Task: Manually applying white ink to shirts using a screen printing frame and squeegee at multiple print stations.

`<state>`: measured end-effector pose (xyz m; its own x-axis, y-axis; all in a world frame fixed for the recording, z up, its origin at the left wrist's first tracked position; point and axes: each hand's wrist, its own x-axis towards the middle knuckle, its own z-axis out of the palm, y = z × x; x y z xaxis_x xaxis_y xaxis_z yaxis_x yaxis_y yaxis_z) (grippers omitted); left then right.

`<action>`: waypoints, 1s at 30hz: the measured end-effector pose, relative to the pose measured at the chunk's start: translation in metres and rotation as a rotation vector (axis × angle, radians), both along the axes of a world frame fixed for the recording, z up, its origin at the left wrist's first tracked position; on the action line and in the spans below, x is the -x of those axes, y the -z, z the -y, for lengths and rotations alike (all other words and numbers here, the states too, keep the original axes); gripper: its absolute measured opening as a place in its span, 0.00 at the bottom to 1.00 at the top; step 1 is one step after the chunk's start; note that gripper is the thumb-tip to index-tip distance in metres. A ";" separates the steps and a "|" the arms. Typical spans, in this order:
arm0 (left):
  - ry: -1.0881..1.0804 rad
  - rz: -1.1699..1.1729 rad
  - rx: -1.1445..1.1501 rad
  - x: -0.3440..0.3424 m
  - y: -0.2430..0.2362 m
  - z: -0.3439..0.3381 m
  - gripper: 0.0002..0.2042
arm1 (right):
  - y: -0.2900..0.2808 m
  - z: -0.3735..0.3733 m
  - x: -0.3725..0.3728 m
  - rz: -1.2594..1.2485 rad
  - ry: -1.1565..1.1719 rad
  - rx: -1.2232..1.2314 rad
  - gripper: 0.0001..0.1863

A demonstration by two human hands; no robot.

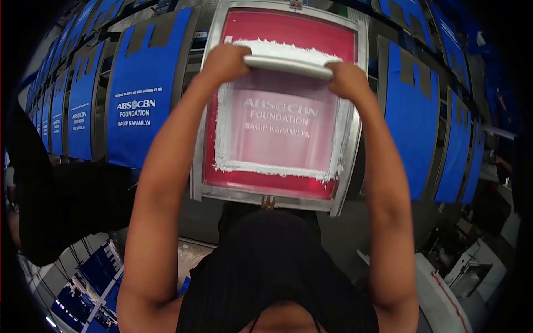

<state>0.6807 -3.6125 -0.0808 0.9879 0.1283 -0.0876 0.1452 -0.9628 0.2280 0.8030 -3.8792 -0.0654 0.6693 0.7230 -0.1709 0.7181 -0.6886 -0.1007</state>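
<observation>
A screen-printing frame [200, 139] of bare metal lies in front of me, its mesh [288, 25] red around the border and pale in the middle. Printed lettering shows through the pale window. Thick white ink [277, 171] rims that window on every side. Across the far part of the mesh lies a long, light-coloured squeegee [288, 65]. My left hand [227, 64] is closed round its left end, and my right hand [345, 80] grips the right end. Both arms reach forward. The squeegee's lower edge and my fingertips are partly hidden.
Blue cut fabric panels [139, 89] with white print lie in a row on dark boards to the left. More blue panels [413, 127] line the right side. A person in black [72, 205] stands close at left. Equipment [472, 266] is at lower right.
</observation>
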 end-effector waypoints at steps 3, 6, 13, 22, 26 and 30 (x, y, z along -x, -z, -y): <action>0.012 0.038 0.082 0.033 -0.003 -0.001 0.12 | -0.022 0.005 0.033 -0.086 0.015 0.054 0.21; -0.007 -0.222 0.176 0.143 -0.027 0.053 0.16 | -0.038 0.058 0.136 -0.306 0.089 0.138 0.19; 0.104 0.297 0.211 0.218 0.031 0.089 0.17 | 0.018 0.097 0.212 -0.172 0.079 -0.156 0.21; 0.032 -0.026 0.077 -0.016 -0.008 -0.009 0.15 | -0.006 -0.013 -0.024 -0.148 -0.027 0.096 0.18; -0.057 0.106 0.041 -0.006 -0.030 -0.021 0.20 | -0.033 -0.026 -0.043 -0.176 -0.077 -0.025 0.20; -0.089 0.617 -0.044 0.088 -0.045 0.024 0.21 | -0.059 -0.041 -0.067 -0.318 -0.053 0.053 0.24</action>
<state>0.5924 -3.6365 -0.0356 0.8402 0.2029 0.5029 0.0797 -0.9635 0.2556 0.8696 -3.8380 -0.0066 0.5384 0.7399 -0.4033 0.6912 -0.6615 -0.2908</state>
